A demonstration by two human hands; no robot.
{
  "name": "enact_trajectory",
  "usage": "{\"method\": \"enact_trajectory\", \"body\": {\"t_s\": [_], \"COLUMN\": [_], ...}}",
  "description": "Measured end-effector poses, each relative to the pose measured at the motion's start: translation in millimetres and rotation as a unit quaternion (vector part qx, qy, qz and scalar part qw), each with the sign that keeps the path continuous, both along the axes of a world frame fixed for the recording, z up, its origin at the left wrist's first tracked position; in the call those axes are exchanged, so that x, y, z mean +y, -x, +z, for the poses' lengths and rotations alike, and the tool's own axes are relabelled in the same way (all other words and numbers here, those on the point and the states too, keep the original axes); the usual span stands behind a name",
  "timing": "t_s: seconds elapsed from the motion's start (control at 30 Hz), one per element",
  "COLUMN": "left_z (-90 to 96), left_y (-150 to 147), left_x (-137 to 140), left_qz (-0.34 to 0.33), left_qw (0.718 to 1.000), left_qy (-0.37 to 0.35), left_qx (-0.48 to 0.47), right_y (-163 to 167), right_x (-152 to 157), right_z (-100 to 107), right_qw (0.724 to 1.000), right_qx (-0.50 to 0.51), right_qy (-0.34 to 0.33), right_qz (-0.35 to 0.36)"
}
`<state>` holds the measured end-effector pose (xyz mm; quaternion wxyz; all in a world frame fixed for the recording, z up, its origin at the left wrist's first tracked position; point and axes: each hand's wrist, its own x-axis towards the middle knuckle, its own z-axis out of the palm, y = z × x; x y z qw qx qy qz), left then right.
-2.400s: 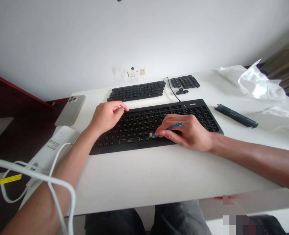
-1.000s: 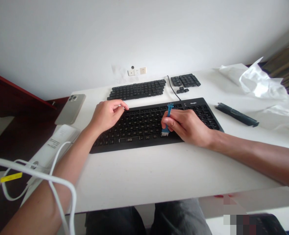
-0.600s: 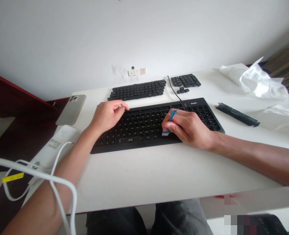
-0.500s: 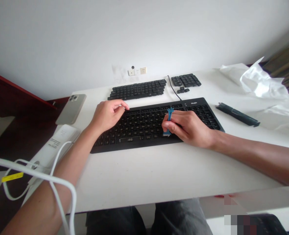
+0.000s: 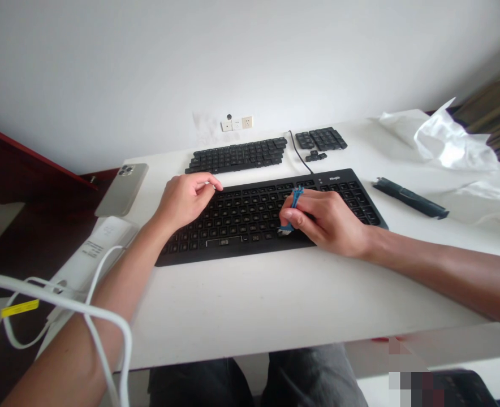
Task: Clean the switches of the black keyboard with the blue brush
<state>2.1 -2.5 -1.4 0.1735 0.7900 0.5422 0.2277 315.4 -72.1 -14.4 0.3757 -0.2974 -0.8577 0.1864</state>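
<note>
A black keyboard point(image 5: 250, 249) lies on the white desk, its key wells exposed without keycaps; a wire bar shows at the front. My right hand point(image 5: 330, 223) is closed in a pinch on a small blue brush-like piece point(image 5: 297, 194) with a frayed top. Its lower end touches or hovers just over the front key wells; I cannot tell which. Over the keyboard's upper left corner rests my left hand point(image 5: 186, 198), fingers loosely curled toward the thumb. What lies under its palm is hidden.
Loose keycaps point(image 5: 237, 155) stand in rows behind the keyboard, with more keycaps point(image 5: 328, 138) to their right. A black strip point(image 5: 411, 198) and crumpled clear plastic point(image 5: 449, 138) lie at right. A phone point(image 5: 123, 189), a white power strip point(image 5: 99, 249) and a white cable point(image 5: 106, 314) are at left.
The blue piece has tilted in my right hand: its top leans further right and its lower end has shifted slightly left. My left hand stays in place.
</note>
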Motion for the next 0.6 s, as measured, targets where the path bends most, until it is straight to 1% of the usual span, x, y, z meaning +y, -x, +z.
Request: {"method": "enact_trajectory", "body": {"t_s": [0.13, 0.27, 0.43, 0.53, 0.6], "left_z": [0.8, 0.8, -0.5, -0.7, -0.3], "left_y": [-0.1, -0.2, 0.3, 0.3, 0.0], "left_x": [-0.6, -0.7, 0.3, 0.1, -0.3], "left_qz": [0.000, 0.002, 0.000, -0.002, -0.002], "left_qw": [1.000, 1.000, 1.000, 1.000, 1.000], "left_qy": [-0.001, -0.001, -0.003, -0.005, -0.006], "left_qx": [0.000, 0.002, 0.002, -0.001, -0.002], "right_y": [0.0, 0.3, 0.3, 0.0, 0.2], "right_x": [-2.3, -3.3, -3.3, -3.2, -2.4], "right_z": [0.6, 0.6, -0.4, -1.2, -1.3], "right_qw": [1.000, 1.000, 0.999, 0.999, 1.000], "right_qx": [0.004, 0.029, 0.015, 0.043, 0.025], "right_qy": [-0.005, -0.011, 0.005, -0.006, 0.000], "right_qz": [-0.019, 0.001, 0.032, 0.018, 0.017]}}
